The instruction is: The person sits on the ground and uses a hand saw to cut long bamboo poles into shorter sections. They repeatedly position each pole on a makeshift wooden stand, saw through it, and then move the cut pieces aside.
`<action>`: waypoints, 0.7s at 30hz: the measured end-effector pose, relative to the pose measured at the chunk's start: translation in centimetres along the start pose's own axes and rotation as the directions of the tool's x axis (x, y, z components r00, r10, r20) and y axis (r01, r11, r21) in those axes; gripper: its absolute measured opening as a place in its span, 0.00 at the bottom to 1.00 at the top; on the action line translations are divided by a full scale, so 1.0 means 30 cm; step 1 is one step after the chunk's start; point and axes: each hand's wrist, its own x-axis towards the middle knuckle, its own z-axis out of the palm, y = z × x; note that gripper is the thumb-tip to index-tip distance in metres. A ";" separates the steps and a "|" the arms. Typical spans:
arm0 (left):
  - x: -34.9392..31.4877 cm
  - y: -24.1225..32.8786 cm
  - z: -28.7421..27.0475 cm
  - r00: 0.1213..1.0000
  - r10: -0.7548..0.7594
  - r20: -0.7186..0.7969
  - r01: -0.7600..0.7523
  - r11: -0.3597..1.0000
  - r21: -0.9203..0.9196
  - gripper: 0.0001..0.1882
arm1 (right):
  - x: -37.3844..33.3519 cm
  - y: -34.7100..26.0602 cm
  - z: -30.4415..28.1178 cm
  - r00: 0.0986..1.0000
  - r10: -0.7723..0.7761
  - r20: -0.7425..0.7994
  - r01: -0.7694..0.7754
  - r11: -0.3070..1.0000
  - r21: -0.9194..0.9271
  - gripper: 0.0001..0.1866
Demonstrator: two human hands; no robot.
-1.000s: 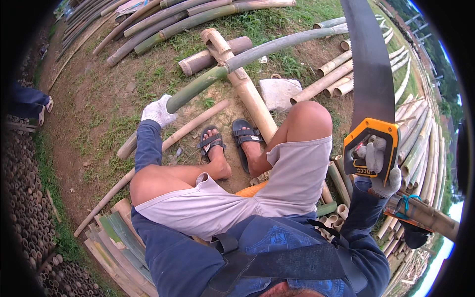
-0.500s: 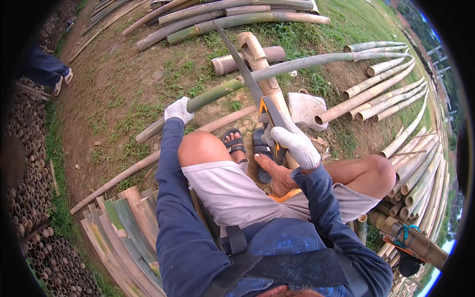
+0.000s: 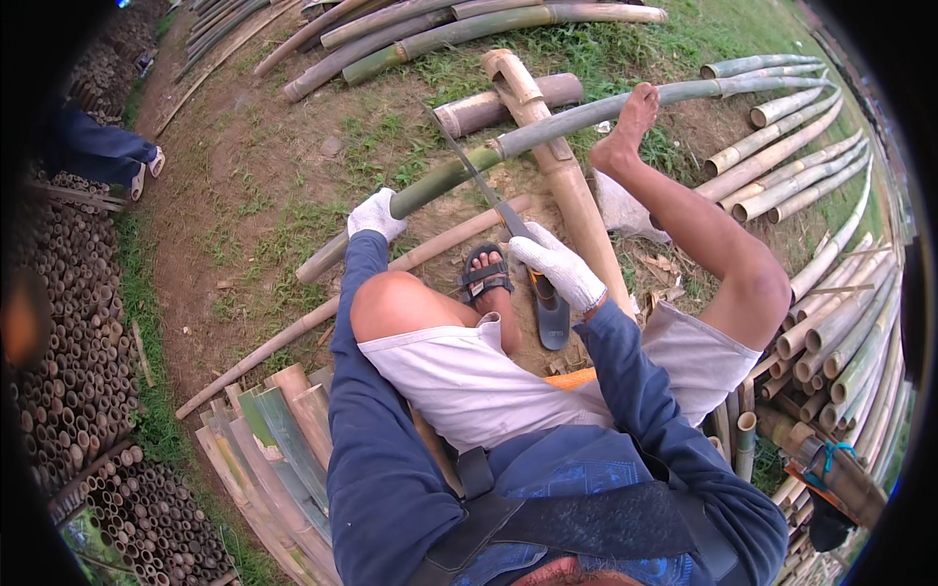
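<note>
My left hand, in a white knitted glove, is closed round the near-left end of a long green bamboo pole. The pole slants up to the right across a bamboo support. My right hand, gloved too, grips the handle of a handsaw. Its narrow-looking blade crosses the green part of the pole, just left of a node; whether the teeth bite into it I cannot tell. My bare right foot is up against the pole, right of the support.
An unworn black sandal lies below my right hand. Behind the support sits a pale lump. A thinner pole lies on the ground. Cut bamboo is stacked at left, more poles at right. Another person's legs show far left.
My right foot has left its sandal and risen to the pole. The saw blade has turned more edge-on, and its handle is lower. My left hand keeps its hold.
</note>
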 end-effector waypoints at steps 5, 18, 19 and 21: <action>0.043 -0.004 0.032 0.999 -0.037 0.022 0.036 0.999 0.034 0.25 | -0.053 0.017 0.017 0.993 -0.117 -0.020 0.115 0.990 -0.079 0.47; 0.200 0.268 0.050 0.953 0.298 -0.049 -0.293 0.878 -0.379 0.41 | -0.102 0.143 0.062 0.894 -0.388 -0.223 0.197 0.789 -0.582 0.33; 0.206 0.293 0.065 0.970 0.243 -0.022 -0.233 0.894 -0.382 0.39 | -0.124 0.144 0.051 0.902 -0.377 -0.209 0.193 0.787 -0.587 0.33; 0.201 0.305 0.080 0.928 0.357 -0.108 -0.373 0.887 -0.273 0.39 | -0.158 0.140 0.038 0.896 -0.385 -0.222 0.187 0.779 -0.598 0.33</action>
